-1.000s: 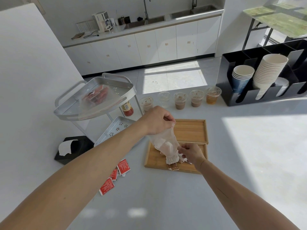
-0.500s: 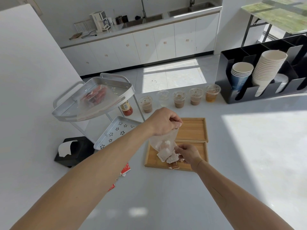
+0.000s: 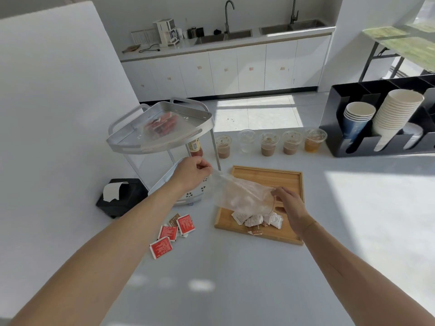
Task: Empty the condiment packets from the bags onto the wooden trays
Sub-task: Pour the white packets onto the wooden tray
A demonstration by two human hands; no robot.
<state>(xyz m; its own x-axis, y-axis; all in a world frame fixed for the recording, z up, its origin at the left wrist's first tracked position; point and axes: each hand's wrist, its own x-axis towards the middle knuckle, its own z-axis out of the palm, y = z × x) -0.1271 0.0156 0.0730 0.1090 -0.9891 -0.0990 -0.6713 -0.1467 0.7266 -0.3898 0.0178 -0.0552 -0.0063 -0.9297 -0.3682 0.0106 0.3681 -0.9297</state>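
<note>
A clear plastic bag point(image 3: 237, 192) hangs slack over two wooden trays. My left hand point(image 3: 191, 171) pinches its left corner and my right hand point(image 3: 290, 205) grips its right edge. Nothing shows inside the bag. White and brown condiment packets point(image 3: 257, 220) lie in a small heap on the near wooden tray point(image 3: 280, 236). The far wooden tray point(image 3: 270, 175) holds nothing that I can see. Several red packets point(image 3: 173, 231) lie on the white counter left of the trays. Another bag with red packets point(image 3: 162, 124) rests on the top shelf of the metal rack.
A grey two-tier metal rack point(image 3: 162, 137) stands behind my left hand, a sauce bottle point(image 3: 195, 147) under it. Several lidded drink cups point(image 3: 268, 143) line the counter's far edge. A black cup holder point(image 3: 381, 121) stands at the right, a black tissue box point(image 3: 120, 196) at the left.
My left hand has swung the bag's corner down and left, so the bag went from hanging upright to lying stretched sideways. The white packets now lie out on the near tray.
</note>
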